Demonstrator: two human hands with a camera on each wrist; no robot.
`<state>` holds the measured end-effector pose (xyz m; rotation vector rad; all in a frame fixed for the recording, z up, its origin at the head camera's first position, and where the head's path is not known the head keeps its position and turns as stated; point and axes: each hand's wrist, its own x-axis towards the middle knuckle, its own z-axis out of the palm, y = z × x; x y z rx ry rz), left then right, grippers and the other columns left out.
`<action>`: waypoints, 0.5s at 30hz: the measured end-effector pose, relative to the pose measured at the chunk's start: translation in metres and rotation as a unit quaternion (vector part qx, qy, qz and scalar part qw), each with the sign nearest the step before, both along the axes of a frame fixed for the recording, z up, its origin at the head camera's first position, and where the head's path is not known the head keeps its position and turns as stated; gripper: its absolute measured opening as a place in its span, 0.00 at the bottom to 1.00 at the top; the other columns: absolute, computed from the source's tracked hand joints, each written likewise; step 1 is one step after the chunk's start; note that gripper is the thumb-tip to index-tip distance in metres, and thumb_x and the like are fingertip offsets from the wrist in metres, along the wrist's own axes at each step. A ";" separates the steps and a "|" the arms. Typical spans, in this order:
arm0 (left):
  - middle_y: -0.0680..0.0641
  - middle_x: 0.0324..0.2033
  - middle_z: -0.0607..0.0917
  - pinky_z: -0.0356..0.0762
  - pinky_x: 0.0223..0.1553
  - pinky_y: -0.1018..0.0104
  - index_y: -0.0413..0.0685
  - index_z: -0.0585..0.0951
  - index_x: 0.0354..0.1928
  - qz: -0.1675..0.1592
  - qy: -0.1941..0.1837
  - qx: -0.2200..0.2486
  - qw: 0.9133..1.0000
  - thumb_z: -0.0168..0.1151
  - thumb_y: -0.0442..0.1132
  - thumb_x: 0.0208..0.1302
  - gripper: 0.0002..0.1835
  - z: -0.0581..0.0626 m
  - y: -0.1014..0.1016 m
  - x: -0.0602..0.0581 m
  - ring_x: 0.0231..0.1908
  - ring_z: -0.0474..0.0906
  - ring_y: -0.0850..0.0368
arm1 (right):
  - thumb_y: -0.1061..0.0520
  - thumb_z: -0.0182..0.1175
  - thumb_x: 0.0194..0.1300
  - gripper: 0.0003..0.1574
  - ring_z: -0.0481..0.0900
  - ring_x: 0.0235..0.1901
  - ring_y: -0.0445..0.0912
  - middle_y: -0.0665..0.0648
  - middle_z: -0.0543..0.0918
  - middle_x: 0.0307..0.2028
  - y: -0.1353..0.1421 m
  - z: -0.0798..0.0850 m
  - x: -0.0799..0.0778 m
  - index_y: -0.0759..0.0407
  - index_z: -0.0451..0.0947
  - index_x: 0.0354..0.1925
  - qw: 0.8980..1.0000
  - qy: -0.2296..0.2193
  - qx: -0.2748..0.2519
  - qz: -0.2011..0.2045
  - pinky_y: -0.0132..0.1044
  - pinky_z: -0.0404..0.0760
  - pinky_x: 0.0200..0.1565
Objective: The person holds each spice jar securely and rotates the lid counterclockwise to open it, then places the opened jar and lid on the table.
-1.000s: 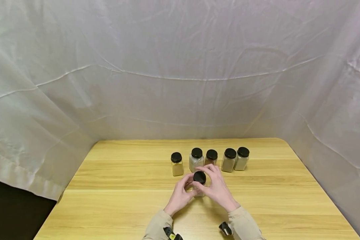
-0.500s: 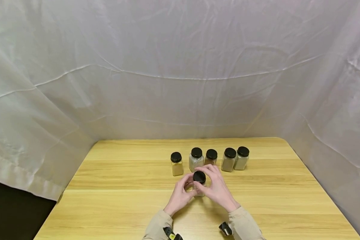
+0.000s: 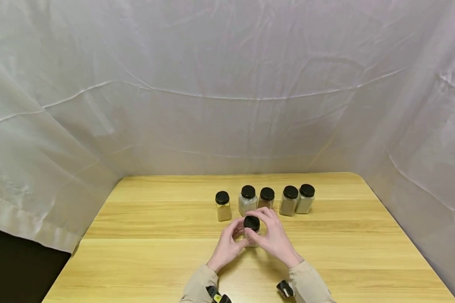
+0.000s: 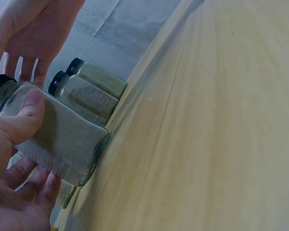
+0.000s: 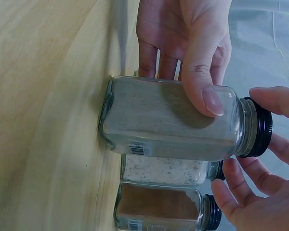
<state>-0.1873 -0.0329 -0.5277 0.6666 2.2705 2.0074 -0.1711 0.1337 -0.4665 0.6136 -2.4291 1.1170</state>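
Observation:
A square glass spice jar (image 5: 164,118) with greyish powder inside and a black screw lid (image 3: 252,223) stands upright on the table between both hands. My left hand (image 3: 227,248) grips the jar's body, its thumb pressed along the near face and the other fingers behind, as the left wrist view shows. At the top, my right hand (image 3: 271,235) pinches the lid between thumb and fingertips. In the right wrist view the lid sits at the jar's neck, with some glass thread visible below it.
Behind the hands stand a jar of yellowish powder (image 3: 223,211), a jar with pale speckled contents (image 3: 247,205), a brown-filled jar (image 5: 159,202), and at right two greyish jars (image 3: 288,207), close together. All have black lids. White cloth (image 3: 227,130) borders the wooden table (image 3: 136,261).
The right thumb has shifted slightly along the lid's near edge since one second ago. Both hands and the jar otherwise keep their place.

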 end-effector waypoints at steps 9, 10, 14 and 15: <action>0.35 0.58 0.83 0.76 0.68 0.60 0.36 0.74 0.64 -0.003 0.004 0.000 1.000 0.70 0.32 0.62 0.28 0.002 0.000 -0.001 0.59 0.80 0.40 | 0.59 0.74 0.55 0.24 0.78 0.49 0.47 0.52 0.83 0.46 0.000 0.000 -0.001 0.57 0.84 0.52 1.000 -0.006 -0.007 0.001 0.54 0.75 0.59; 0.35 0.58 0.83 0.76 0.68 0.60 0.36 0.74 0.64 -0.004 0.003 0.001 1.000 0.70 0.32 0.62 0.28 0.002 0.000 -0.001 0.59 0.80 0.40 | 0.59 0.74 0.55 0.24 0.78 0.49 0.47 0.52 0.83 0.46 0.000 0.000 -0.001 0.57 0.84 0.52 1.000 -0.006 -0.007 0.001 0.51 0.76 0.57; 0.36 0.58 0.83 0.76 0.68 0.59 0.37 0.74 0.63 -0.003 0.002 0.000 1.000 0.70 0.31 0.62 0.28 0.002 0.000 0.000 0.59 0.80 0.40 | 0.59 0.74 0.55 0.25 0.79 0.49 0.46 0.51 0.83 0.47 0.000 0.000 0.000 0.55 0.84 0.52 1.000 -0.013 -0.005 -0.001 0.47 0.77 0.55; 0.36 0.58 0.83 0.77 0.68 0.59 0.37 0.74 0.63 -0.003 0.002 0.000 1.000 0.70 0.31 0.62 0.28 0.001 0.000 0.000 0.59 0.80 0.41 | 0.59 0.74 0.55 0.25 0.79 0.49 0.46 0.52 0.82 0.47 0.001 0.000 0.000 0.55 0.84 0.52 1.000 -0.016 -0.007 -0.001 0.48 0.77 0.55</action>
